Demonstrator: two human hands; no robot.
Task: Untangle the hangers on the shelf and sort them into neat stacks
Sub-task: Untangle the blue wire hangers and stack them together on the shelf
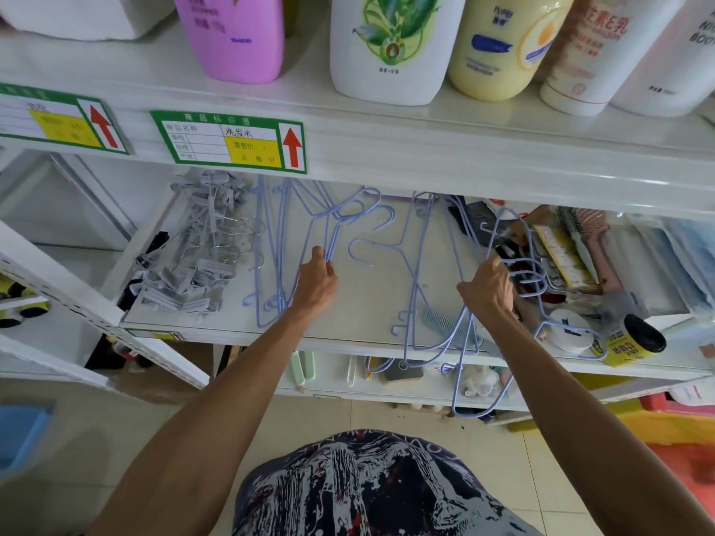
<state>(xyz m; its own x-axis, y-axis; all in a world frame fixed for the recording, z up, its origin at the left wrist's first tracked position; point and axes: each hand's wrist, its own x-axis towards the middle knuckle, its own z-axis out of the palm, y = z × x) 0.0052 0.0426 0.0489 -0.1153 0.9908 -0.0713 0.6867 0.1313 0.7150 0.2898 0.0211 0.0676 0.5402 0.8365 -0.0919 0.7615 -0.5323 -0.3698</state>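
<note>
Pale blue wire hangers lie across a white shelf [360, 295]. A left group of hangers [278, 249] lies with its hooks toward the middle; my left hand [315, 284] pinches the necks of that group. One loose hanger [390, 249] lies between my hands. My right hand [489, 290] grips a tangled bunch of hangers [514, 265] on the right, and parts of that bunch hang over the shelf's front edge. A pile of grey clip hangers [193, 265] sits at the shelf's left end.
An upper shelf with large bottles [390, 44] and price labels [228, 143] overhangs the work area. Combs, brushes, a yellow-labelled can [630, 340] and a white round tub [572, 332] crowd the right end. A lower shelf holds small items.
</note>
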